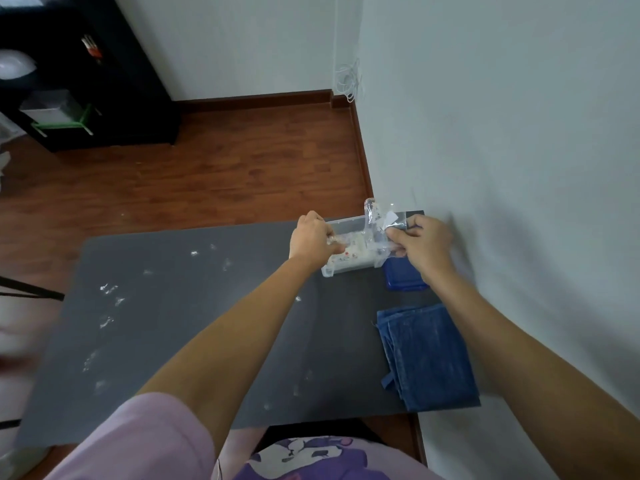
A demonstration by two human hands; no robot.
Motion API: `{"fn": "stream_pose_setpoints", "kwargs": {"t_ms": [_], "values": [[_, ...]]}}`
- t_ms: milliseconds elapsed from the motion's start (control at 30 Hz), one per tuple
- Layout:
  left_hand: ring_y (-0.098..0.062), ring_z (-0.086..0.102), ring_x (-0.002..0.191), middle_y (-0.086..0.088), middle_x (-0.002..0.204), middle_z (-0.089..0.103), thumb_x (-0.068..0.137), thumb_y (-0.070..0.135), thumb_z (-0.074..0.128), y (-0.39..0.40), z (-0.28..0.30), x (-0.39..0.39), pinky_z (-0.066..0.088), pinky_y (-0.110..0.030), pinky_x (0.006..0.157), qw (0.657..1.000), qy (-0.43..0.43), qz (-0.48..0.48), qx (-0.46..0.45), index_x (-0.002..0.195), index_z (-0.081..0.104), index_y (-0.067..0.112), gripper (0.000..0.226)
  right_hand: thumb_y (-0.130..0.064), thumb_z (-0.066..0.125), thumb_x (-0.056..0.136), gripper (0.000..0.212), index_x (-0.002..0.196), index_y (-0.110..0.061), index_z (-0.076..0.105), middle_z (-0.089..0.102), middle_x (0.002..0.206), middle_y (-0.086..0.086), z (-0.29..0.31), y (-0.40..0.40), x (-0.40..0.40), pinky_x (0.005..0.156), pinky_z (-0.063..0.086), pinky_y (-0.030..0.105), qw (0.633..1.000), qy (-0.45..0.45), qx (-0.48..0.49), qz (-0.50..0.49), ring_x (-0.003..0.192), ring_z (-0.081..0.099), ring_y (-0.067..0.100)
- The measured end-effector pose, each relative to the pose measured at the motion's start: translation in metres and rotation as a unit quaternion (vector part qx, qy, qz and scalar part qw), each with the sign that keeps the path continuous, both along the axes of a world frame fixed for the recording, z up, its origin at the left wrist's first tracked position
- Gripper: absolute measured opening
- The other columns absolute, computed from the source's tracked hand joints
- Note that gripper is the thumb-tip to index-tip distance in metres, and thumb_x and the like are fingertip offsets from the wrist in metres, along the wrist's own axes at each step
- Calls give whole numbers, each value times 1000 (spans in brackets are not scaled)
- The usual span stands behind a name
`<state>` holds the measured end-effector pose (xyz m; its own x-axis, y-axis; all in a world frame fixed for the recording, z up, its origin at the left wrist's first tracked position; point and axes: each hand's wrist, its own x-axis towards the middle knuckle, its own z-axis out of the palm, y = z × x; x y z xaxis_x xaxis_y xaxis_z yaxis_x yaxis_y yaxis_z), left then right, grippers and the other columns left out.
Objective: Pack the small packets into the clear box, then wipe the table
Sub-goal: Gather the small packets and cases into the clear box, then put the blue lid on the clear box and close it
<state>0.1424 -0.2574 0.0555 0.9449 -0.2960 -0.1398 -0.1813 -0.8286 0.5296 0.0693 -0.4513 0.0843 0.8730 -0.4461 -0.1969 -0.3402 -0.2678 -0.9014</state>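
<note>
Nearest the camera: folded blue cloth [427, 355], waiting for the wipe step

On the dark bench [207, 341], white smudges are scattered across the left half. Further out, the left hand [311, 239] has its fingers closed on a small packet at the clear box [349, 251], which sits at the far right corner with a blue lid [403, 277] just beside it. The right hand [424, 242] pinches a clear film packet [377, 221] by its edge. It stands tilted up out of the box, long axis roughly vertical. Looks feather-light, floppy and slick, so I'd say grip near a sealed edge.
</note>
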Motion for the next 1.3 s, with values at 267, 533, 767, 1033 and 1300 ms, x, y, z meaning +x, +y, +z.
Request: {"fn": "stream_pose_setpoints", "kwargs": {"t_ms": [267, 533, 767, 1033, 1300], "values": [[-23, 37, 120, -7, 127, 39, 77, 28, 77, 6, -8, -8, 42, -31, 98, 998, -4, 40, -56, 130, 52, 20, 59, -4, 39, 100, 26, 100, -3, 65, 63, 84, 9, 6, 2, 11, 54, 37, 16, 972, -8, -224, 68, 63, 49, 14], [-27, 46, 116, -16, 133, 37, 94, 12, 49, 25, -12, -19, 40, -30, 93, 968, 174, 106, -142, 144, 33, 25, 55, 10, 51, 87, 40, 113, -17, 61, 67, 100, 10, -16, 31, 38, 89, 36, 41, 889, 22, -399, 225, 103, 50, 31], [-29, 55, 103, -2, 113, 50, 94, 13, 45, 24, -12, -19, 53, -46, 90, 952, 223, 133, -164, 140, 42, 24, 47, 5, 52, 86, 47, 122, -24, 63, 64, 113, 7, -41, 44, 45, 88, 26, 40, 829, 51, -469, 300, 109, 43, 29], [-32, 58, 105, -10, 132, 47, 94, 14, 39, 15, -6, -19, 58, -38, 66, 935, 266, 169, -162, 133, 47, 20, 40, 2, 58, 85, 29, 112, -10, 61, 61, 113, 14, -44, 8, 9, 92, 39, 44, 917, -66, -391, 33, 107, 54, 33], [-23, 53, 89, -10, 110, 61, 96, 14, 38, 13, -9, -17, 59, -45, 76, 934, 264, 186, -156, 101, 57, 7, 21, -35, 66, 88, 50, 127, -7, 53, 54, 132, 20, -73, -41, -43, 104, 41, 47, 940, 182, -281, 68, 123, 46, 37]]}}
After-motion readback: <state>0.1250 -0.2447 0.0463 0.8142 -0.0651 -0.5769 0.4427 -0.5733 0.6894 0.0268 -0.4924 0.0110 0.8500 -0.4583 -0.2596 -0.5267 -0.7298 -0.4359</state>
